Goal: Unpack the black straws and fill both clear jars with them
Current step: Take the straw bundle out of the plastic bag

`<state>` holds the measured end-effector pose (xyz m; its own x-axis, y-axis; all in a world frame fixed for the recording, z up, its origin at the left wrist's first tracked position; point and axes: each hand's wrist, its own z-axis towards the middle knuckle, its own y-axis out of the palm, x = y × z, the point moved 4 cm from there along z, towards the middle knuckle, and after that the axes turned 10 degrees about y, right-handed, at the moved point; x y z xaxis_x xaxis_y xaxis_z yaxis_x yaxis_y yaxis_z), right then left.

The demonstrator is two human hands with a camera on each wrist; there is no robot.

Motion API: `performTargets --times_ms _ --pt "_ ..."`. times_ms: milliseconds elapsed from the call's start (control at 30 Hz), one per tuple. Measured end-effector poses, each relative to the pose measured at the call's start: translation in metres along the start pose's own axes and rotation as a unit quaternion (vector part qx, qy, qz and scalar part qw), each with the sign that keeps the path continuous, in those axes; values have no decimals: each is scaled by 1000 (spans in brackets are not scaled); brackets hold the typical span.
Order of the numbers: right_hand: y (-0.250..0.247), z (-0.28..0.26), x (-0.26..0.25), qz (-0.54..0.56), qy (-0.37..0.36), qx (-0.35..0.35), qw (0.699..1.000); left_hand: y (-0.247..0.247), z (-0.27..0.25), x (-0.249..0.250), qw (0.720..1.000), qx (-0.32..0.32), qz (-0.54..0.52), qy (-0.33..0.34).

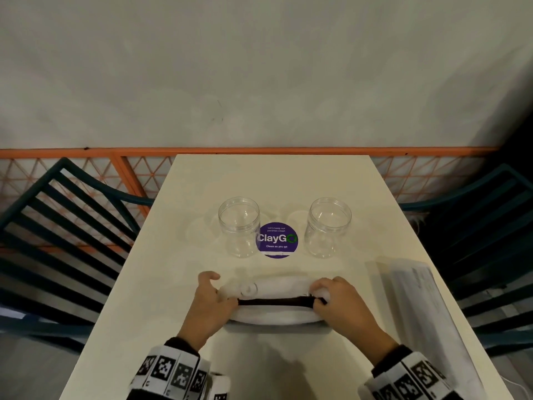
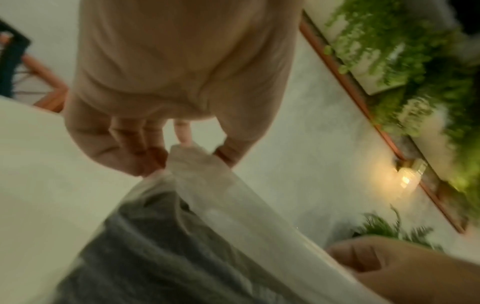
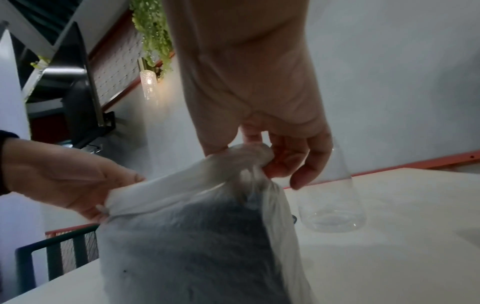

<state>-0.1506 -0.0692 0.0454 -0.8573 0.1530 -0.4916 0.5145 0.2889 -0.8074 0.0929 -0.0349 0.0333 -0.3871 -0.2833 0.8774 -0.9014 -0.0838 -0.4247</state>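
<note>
Opening the bag (image 1: pixel 274 313) of black straws (image 1: pixel 274 301) at the near table (image 1: pixel 202 183) edge; nothing poured yet. Left hand (image 1: pixel 209 301) pinching the bag's left end, right hand (image 1: pixel 337 301) curled on the bunched right end. Next, judging by this: spreading the mouth wider and drawing the straws out without scattering them. Left jar (image 1: pixel 239 226) and right jar (image 1: pixel 328 226) standing upright beyond, both empty, a purple sticker (image 1: pixel 278 241) between them. Flat plastic packet (image 1: pixel 418 298) lying right.
</note>
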Motion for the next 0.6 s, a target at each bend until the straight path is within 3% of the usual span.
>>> performTargets --times_ms 67,167,300,367,467,533,600 --pt "4 1 -3 -20 4 -35 999 -1 -1 13 997 22 40 70" --pt "7 -1 -9 -53 -19 -112 992 3 1 18 983 1 120 142" --pt "5 -2 -10 -71 -48 -153 984 7 -3 13 964 6 244 107" --pt "4 -3 -9 -79 -56 -159 982 10 -4 7 967 -37 238 81" --pt "-3 -1 -11 -120 -81 -100 984 6 -4 7 979 -87 174 64" --pt "-8 -3 -22 -138 -138 -12 981 1 -3 11 979 -90 165 75" --pt "-8 -10 -43 -95 -211 31 972 -2 -3 16 978 -87 162 98"
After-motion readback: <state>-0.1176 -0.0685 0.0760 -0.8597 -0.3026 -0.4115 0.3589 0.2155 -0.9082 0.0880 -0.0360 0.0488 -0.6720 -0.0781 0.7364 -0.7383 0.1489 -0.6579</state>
